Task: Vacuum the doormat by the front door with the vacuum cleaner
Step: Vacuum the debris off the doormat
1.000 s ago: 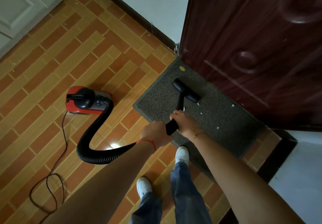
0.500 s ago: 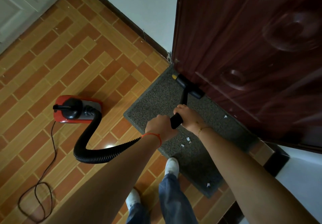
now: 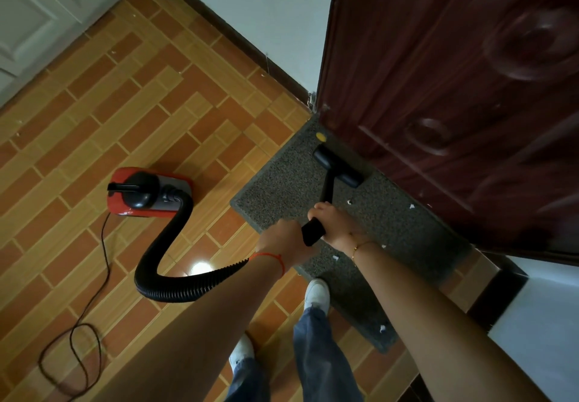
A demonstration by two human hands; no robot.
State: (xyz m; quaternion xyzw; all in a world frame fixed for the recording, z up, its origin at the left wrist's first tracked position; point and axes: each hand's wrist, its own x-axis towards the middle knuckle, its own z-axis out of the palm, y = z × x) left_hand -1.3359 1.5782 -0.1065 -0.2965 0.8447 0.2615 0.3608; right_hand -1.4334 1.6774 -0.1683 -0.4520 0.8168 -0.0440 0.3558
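A dark grey doormat (image 3: pixel 288 188) lies along the foot of the dark red front door (image 3: pixel 454 88). The black floor nozzle (image 3: pixel 336 166) of the vacuum rests on the mat's far end, close to the door. My right hand (image 3: pixel 333 224) grips the black wand (image 3: pixel 326 192) from the right, and my left hand (image 3: pixel 283 240) holds its lower end where the ribbed hose (image 3: pixel 163 264) joins. The hose loops left to the red canister (image 3: pixel 145 192) on the tiled floor. White scraps (image 3: pixel 412 206) dot the mat.
A black power cord (image 3: pixel 75 339) coils over the orange tiles at lower left. A yellow spot (image 3: pixel 320 135) marks the mat's far corner. My white shoes (image 3: pixel 316 293) stand at the mat's near edge. A white cabinet door (image 3: pixel 40 10) is at upper left.
The nozzle was pushed from mid-mat to the far corner by the door, then drawn back slightly. Both hands kept their hold on the wand.
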